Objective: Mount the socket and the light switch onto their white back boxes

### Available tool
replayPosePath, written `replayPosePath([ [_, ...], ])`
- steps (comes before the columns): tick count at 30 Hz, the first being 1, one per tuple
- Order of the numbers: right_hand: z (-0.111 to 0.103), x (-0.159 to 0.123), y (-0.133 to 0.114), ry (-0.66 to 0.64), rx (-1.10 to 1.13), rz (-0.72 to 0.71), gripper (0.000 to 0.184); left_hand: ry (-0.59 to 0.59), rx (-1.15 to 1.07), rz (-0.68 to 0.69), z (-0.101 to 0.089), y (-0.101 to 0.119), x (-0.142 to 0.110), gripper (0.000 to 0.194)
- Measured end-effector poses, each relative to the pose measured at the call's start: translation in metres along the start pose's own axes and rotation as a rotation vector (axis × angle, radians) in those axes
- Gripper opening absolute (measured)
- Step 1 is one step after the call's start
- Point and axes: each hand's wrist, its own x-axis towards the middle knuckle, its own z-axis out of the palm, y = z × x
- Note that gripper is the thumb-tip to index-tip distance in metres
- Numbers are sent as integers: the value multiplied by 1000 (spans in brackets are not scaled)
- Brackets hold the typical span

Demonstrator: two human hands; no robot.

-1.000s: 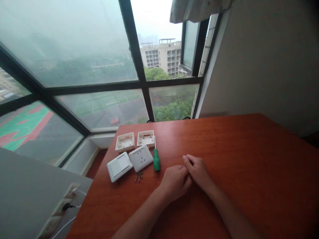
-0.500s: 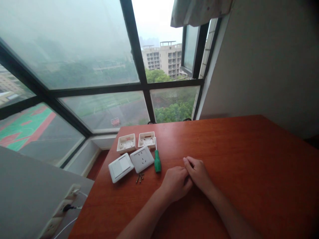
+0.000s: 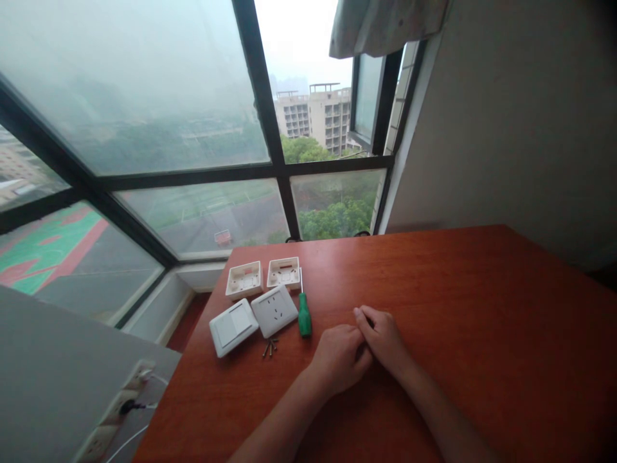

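My left hand (image 3: pixel 340 357) rests on the table with its fingers curled closed, its knuckles against my right hand (image 3: pixel 383 337). The right hand is closed too, its thumb along the curled fingers. Nothing shows in either hand. Left of them lies a green-handled screwdriver (image 3: pixel 304 316), shaft pointing to the window. Beside it are a white socket panel (image 3: pixel 274 311) and a white wall switch (image 3: pixel 234 326), both face up. Several small screws (image 3: pixel 270 348) lie in a loose bunch just in front of the panels. Behind stand two open white mounting boxes, one left (image 3: pixel 244 280) and one right (image 3: pixel 284 273).
The reddish-brown wooden table (image 3: pixel 463 302) reaches the window frame (image 3: pixel 216 172) at the back and a wall (image 3: pixel 486 128) on the right. Below the table's left edge, wall sockets (image 3: pixel 120 406) hold plugged-in cables. A curtain (image 3: pixel 385 26) hangs at the top.
The whole view has shifted down very slightly. Both hands and the things on the table keep their places.
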Motion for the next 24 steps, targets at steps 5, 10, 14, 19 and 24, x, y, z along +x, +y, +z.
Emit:
replayPosePath([
  [5,-1,0,-1,-2,1,1,38,3,-10,2,-1,1,0,9],
  [10,-1,0,-1,-4,0,1,37,1,-19,0,-2,1,-1,10],
  [14,-1,0,-1,-6,0,-3,37,-5,-24,-4,-1,1,0,11],
  [19,-2,1,-1,-6,-2,-9,37,-8,-21,-8,-2,1,0,11],
  [24,-1,1,0,-5,-7,-15,38,-11,-20,-11,-2,2,0,11],
])
